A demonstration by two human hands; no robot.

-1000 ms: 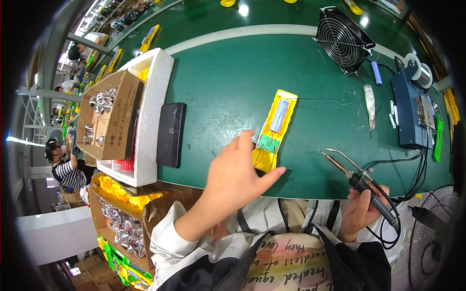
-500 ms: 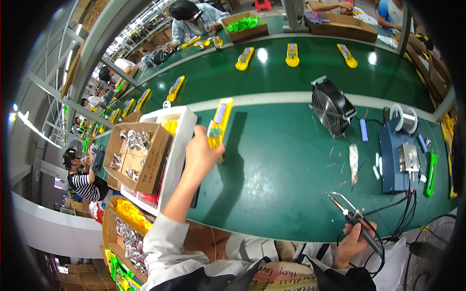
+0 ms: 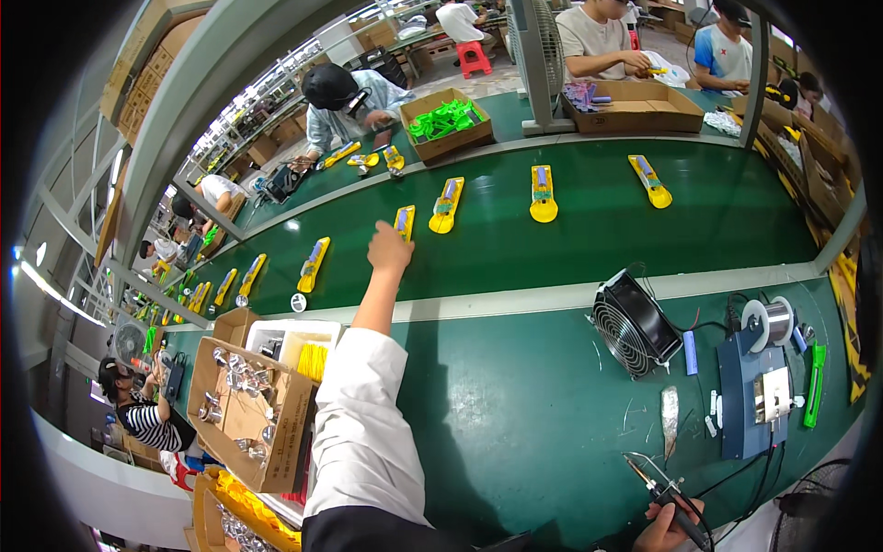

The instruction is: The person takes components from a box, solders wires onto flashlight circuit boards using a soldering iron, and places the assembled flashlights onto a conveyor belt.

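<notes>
My left hand [image 3: 391, 250] reaches out over the green belt [image 3: 515, 248], its fingers closed on a yellow plastic housing [image 3: 405, 219]. A purple cell shows in that housing; the hand hides its lower end. Similar yellow housings, such as one with a green circuit board [image 3: 447, 206], lie in a row along the belt on both sides of the hand. Low at the right, my right hand [image 3: 664, 528] is wrapped round the handle of a soldering iron [image 3: 660, 493], its tip pointing up and left above the worktable [image 3: 515, 405].
At left, a cardboard box [image 3: 292, 432] of shiny round metal parts rests on a white foam box [image 3: 333, 333]. A black fan [image 3: 633, 324], a blue soldering station [image 3: 743, 405] and a solder spool [image 3: 769, 324] stand at right. Co-workers sit beyond the belt.
My left hand has carried the yellow housing forward from above the worktable to the belt. My view has tilted up. The right hand still holds the soldering iron.
</notes>
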